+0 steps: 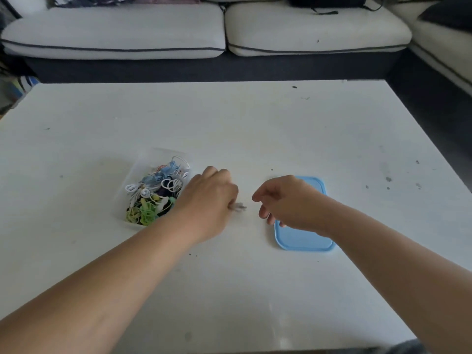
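I read the left hand (pixel 209 200) as the working one. Its grip is pinched on a small grey piece (pixel 238 207), which is too blurred for me to say what it is. Only a short end shows, sticking out of the fingers and pointing right, so its long axis runs roughly across the counter (pixel 229 123) from left to right.

The right hand (pixel 288 200) lies directly along that line, near the piece but not touching it. Its grip is loosely curled and holds nothing. It hangs over the far left part of the blue lid (pixel 306 238), which lies flat on the counter. I cannot tell whether the hand touches the lid.

The clear tub (pixel 153 155) sits just behind and to the left of the left hand, full of tangled bands and cords (pixel 153 192) in white, green, blue and dark colours.

My judgement is that the coming move turns on the short gap between the 2 hands. The piece's free end faces the right hand, so that hand is placed to take it with a short move to its left.
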The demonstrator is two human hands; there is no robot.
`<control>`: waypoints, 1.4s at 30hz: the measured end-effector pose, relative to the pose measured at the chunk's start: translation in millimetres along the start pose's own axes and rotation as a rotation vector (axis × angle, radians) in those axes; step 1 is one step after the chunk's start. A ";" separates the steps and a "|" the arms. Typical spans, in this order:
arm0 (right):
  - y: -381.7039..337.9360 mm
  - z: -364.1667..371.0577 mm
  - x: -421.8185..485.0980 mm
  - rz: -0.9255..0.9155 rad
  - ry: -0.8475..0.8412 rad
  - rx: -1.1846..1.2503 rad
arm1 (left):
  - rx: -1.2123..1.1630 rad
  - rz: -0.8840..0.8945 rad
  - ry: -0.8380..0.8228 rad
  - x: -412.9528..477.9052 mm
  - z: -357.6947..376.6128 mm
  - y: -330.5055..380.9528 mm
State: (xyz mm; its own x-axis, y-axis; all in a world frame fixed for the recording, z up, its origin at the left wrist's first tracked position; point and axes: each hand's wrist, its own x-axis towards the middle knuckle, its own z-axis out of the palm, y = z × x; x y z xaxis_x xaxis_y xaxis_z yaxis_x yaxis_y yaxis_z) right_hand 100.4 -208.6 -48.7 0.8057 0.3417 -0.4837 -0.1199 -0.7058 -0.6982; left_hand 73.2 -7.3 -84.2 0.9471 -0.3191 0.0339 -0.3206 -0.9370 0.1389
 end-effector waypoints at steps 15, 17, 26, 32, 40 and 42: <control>-2.5 -3.9 -16.6 -0.235 -0.137 0.471 | -1.206 -0.543 0.069 -1.3 -84.5 23.5; -5.6 -1.0 -17.5 -0.290 -0.195 0.534 | -1.358 -0.536 0.033 -2.6 -90.2 26.5; -9.1 -6.6 -19.1 -0.287 -0.334 0.854 | -1.655 -0.506 0.025 -3.1 -98.1 22.7; -5.0 -11.6 -19.0 -0.187 -0.180 1.020 | -1.589 -0.526 0.024 -3.7 -89.7 23.4; -4.9 -15.9 -27.0 -0.242 -0.083 0.700 | -1.281 -0.399 -0.039 -8.0 -82.4 38.5; -8.1 -12.5 -27.9 -0.262 -0.045 0.626 | -1.249 -0.434 -0.004 -7.8 -77.8 40.6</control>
State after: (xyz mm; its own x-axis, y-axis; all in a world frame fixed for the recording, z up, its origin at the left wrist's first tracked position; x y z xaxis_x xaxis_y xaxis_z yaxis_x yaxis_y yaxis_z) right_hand 86.2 -220.2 -23.0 0.8307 0.4876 -0.2687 -0.2478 -0.1084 -0.9627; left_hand 53.8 -31.9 -1.8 0.9684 -0.0310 -0.2475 0.2364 -0.2020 0.9504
